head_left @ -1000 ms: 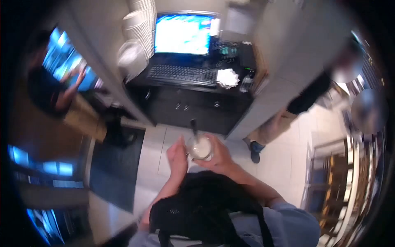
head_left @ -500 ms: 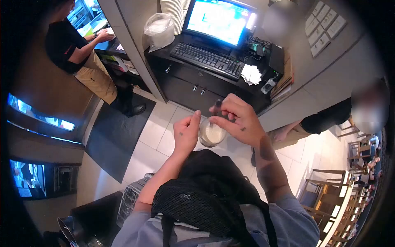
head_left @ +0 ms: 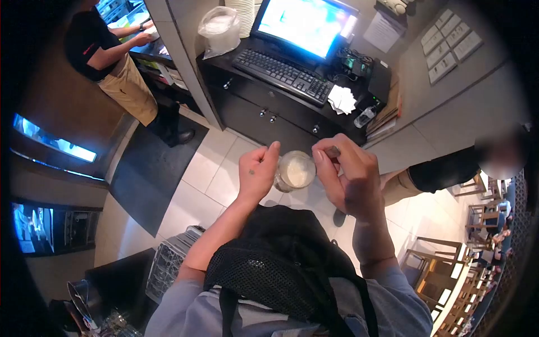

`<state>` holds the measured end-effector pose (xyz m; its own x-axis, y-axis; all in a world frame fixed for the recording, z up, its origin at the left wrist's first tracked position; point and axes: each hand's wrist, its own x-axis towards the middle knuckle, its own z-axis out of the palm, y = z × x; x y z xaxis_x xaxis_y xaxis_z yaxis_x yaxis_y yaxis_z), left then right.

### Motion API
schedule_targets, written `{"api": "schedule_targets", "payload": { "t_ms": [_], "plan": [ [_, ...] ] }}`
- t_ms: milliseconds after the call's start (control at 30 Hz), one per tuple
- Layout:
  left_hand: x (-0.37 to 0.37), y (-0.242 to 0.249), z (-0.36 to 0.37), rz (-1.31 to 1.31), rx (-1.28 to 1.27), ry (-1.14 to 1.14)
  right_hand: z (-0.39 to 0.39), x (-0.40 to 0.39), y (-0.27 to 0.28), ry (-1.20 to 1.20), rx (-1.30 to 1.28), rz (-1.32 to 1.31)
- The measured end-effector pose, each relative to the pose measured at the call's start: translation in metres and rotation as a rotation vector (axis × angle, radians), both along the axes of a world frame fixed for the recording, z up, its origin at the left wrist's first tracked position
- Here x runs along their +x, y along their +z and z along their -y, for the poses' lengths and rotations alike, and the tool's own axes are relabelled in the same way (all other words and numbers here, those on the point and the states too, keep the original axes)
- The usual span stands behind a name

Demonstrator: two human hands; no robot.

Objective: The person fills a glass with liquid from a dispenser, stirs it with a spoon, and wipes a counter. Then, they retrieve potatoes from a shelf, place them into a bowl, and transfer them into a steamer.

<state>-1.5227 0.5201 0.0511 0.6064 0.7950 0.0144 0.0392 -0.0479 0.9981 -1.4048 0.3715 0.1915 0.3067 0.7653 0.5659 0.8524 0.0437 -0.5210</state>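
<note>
A clear glass (head_left: 297, 170) with a pale, creamy content stands between my hands, its open top facing me. My left hand (head_left: 258, 173) is closed around the glass's left side, thumb pointing up. Just right of the rim, my right hand (head_left: 347, 171) is pinched shut on a slim dark utensil (head_left: 333, 151). Only a short end of this utensil shows between the fingers, and its kind cannot be made out. The right hand is apart from the glass.
Ahead, a dark cabinet (head_left: 247, 95) bears a keyboard (head_left: 283, 76), a lit monitor (head_left: 303, 25) and a bag of white items (head_left: 220, 33). One person (head_left: 120, 67) stands left, another (head_left: 443, 168) right. A glass rack (head_left: 174, 264) is beside my left arm.
My right hand has drawn the dark utensil away from the glass, to the right. Earlier it was held upright over the rim. The left hand keeps the glass, now slightly higher in view.
</note>
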Motion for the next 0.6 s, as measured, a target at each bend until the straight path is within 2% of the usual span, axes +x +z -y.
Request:
{"api": "schedule_targets", "payload": {
  "t_ms": [200, 400, 500, 567, 600],
  "plan": [
    [0.008, 0.002, 0.005, 0.034, -0.033, -0.018, -0.003, -0.003, 0.016, 0.038, -0.039, -0.015],
    [0.010, -0.002, 0.005, 0.022, -0.050, -0.026, 0.009, 0.001, 0.026, -0.123, -0.035, -0.116],
    [0.013, 0.001, 0.004, 0.010, -0.034, -0.034, 0.003, -0.001, 0.029, -0.054, -0.013, -0.107],
    [0.013, 0.006, 0.004, 0.007, -0.018, -0.034, 0.004, -0.003, 0.028, 0.078, -0.127, -0.095],
    [0.014, 0.008, 0.004, 0.013, -0.019, -0.033, 0.008, -0.002, 0.028, 0.071, -0.125, -0.092]
  ]
}}
